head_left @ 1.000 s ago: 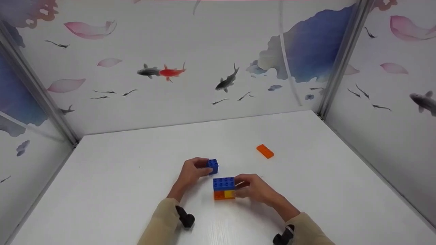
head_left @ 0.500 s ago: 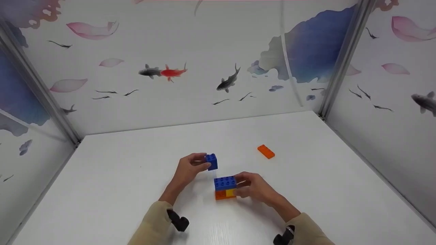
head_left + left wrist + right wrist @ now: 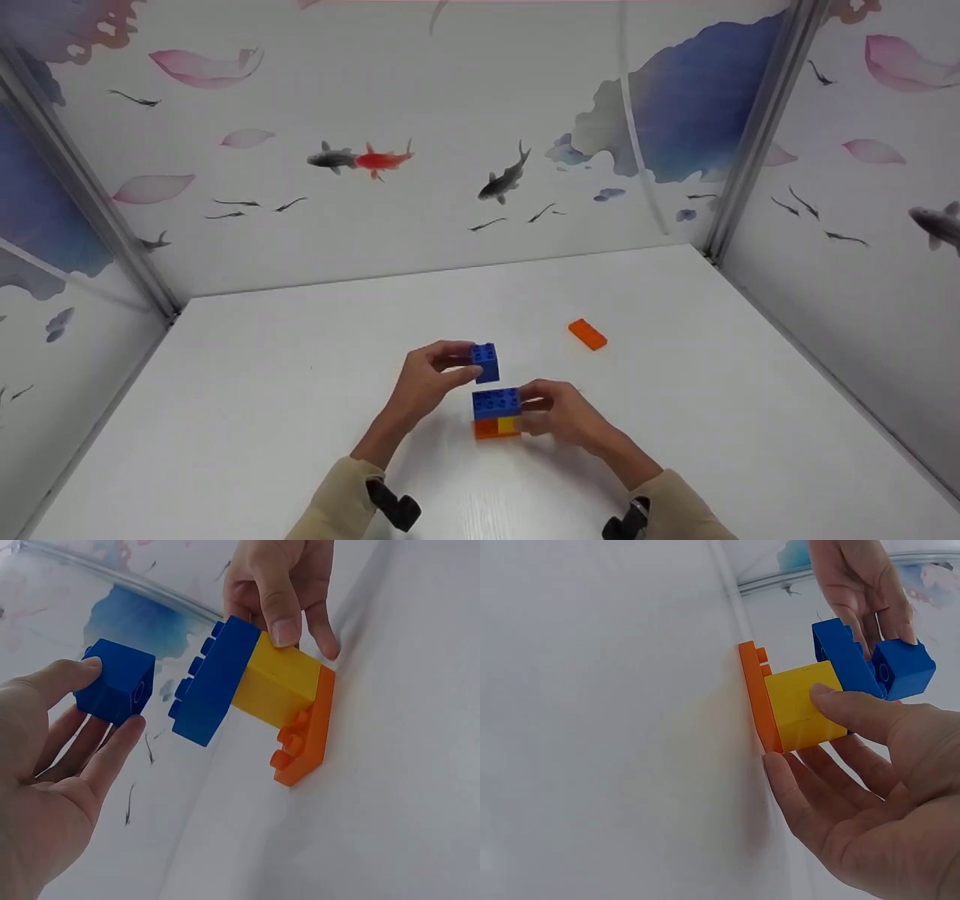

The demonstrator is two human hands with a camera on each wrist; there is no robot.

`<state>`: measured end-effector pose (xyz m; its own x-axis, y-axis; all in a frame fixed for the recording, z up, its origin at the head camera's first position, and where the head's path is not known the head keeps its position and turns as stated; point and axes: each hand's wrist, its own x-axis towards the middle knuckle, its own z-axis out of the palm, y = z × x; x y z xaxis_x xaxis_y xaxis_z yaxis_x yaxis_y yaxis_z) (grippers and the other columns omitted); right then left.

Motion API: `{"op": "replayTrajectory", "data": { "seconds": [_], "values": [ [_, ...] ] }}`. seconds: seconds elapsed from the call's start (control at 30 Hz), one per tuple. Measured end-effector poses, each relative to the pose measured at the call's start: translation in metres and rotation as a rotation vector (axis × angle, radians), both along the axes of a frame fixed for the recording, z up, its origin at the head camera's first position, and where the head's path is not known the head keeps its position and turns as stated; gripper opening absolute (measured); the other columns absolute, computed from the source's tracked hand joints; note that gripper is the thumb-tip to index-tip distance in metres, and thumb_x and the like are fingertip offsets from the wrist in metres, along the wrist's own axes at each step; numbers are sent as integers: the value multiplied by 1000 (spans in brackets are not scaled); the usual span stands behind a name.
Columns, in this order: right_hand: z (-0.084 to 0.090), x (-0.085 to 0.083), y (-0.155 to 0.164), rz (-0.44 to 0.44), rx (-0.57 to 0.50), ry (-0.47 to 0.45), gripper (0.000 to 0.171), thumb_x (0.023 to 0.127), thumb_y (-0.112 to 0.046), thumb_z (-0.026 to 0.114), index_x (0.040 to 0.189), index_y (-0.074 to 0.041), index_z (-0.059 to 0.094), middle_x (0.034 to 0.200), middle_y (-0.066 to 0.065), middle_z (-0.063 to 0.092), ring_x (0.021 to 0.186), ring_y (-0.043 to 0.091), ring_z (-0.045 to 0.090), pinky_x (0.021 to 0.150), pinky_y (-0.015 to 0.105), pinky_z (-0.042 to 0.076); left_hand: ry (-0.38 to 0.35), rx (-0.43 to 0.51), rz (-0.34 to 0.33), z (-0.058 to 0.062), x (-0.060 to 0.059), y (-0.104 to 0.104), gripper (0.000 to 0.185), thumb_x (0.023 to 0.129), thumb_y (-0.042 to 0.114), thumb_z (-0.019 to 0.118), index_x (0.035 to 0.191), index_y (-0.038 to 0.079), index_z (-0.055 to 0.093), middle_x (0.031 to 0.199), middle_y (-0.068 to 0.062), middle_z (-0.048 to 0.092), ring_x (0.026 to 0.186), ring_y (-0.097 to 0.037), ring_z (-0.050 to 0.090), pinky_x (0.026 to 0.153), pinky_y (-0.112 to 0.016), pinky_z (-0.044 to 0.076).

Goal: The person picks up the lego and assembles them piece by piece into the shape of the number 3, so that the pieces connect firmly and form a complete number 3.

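Blue brick [image 3: 486, 361] now higher above white table [image 3: 712, 420]

1. We cannot see the stack's [image 3: 496, 414] far right side; the right hand [image 3: 564, 415] covers it.
2. At 6 o'clock, both sleeves run off the head view's edge.
3. The small blue brick's [image 3: 486, 361] left face hides behind the left hand's fingers [image 3: 450, 349].

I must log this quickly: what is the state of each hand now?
Left hand: pinches the small blue brick.
Right hand: grips the brick stack.
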<state>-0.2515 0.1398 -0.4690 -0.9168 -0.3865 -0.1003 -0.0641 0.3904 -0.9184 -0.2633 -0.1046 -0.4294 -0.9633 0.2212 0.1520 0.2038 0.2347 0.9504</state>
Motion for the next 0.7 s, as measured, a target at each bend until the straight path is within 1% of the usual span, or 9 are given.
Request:
{"op": "replayTrajectory", "data": {
  "seconds": [0.13,0.23,0.43,0.53,0.7],
  "values": [
    [0,1,1,8,4,21,40,89,-18,76,127,-10,64,129,11,67,120,31,63,94,41,59,-10,17,2,0,3,3,47,90,29,76,131,10,65,128,-12,68,120,-27,66,102,-36,55],
    [1,1,1,8,3,19,40,89,-18,76,126,-9,64,127,12,67,119,30,64,94,40,59,-5,23,-1,-2,5,7,47,90,29,75,132,11,64,129,-11,68,120,-27,65,102,-36,54],
    [1,0,0,2,-4,-22,39,89,-18,75,126,-9,64,126,12,68,117,28,66,90,39,60,29,6,-33,-4,8,14,47,90,28,75,132,8,64,128,-12,68,120,-28,65,103,-40,54],
    [1,0,0,4,-17,-40,40,90,-18,75,127,-9,64,127,12,68,116,28,66,89,39,61,24,19,-50,-6,10,17,46,90,27,75,131,7,64,130,-13,67,121,-29,64,103,-41,54],
    [2,0,0,15,-23,-31,39,90,-17,75,127,-9,64,126,12,68,115,27,66,88,38,61,14,32,-74,-12,10,19,45,90,26,75,130,8,65,129,-13,67,121,-28,64,105,-39,52]
  ]
}}
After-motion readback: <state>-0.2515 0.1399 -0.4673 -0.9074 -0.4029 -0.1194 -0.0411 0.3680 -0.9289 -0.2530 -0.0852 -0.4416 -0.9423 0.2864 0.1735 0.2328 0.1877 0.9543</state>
